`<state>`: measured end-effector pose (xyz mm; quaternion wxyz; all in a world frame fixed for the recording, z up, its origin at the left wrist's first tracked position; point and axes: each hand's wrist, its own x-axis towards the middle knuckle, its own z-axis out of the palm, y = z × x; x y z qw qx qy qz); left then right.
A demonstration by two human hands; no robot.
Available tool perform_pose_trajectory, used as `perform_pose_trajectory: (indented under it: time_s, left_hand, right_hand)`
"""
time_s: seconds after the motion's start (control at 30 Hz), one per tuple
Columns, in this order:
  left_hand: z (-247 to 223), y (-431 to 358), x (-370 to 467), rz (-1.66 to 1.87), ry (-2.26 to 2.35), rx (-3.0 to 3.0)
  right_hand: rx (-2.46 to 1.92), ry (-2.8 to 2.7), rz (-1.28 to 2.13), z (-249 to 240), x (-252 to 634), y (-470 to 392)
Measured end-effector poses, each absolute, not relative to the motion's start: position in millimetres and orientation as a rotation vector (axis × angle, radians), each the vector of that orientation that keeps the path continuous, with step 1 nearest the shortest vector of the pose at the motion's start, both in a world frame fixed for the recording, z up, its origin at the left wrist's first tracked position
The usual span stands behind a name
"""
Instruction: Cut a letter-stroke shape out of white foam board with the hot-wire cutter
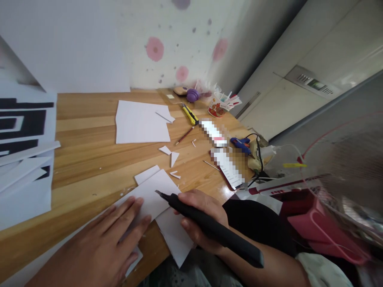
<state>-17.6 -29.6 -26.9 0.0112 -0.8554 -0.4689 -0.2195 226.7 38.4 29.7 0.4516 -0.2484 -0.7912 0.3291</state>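
My left hand [98, 243] lies flat, fingers spread, pressing a white sheet [154, 191] against the near edge of the wooden table [86, 159]. My right hand [200, 217] grips a long black utility knife [209, 227]. Its blade tip rests on the white sheet just right of my left fingertips. Part of the sheet hangs over the table edge below the knife.
Small white offcuts [171, 155] lie past the sheet. Farther back are a larger white sheet [140, 121], a yellow cutter [190, 114], a pencil [184, 136], a blue glue gun [241, 144] and a paper cup [218, 107]. White strips and a black-printed sheet [24, 159] cover the left side.
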Motion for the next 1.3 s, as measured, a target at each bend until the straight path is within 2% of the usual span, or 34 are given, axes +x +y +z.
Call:
perform_pose_trajectory:
  time_s: [1.3]
  left_hand:
    - [-34.1, -30.2, -22.3, -0.728, -1.446, -2.663]
  right_hand:
    - [-0.570, -2.052, 0.711, 30.9, 234.1, 36.5]
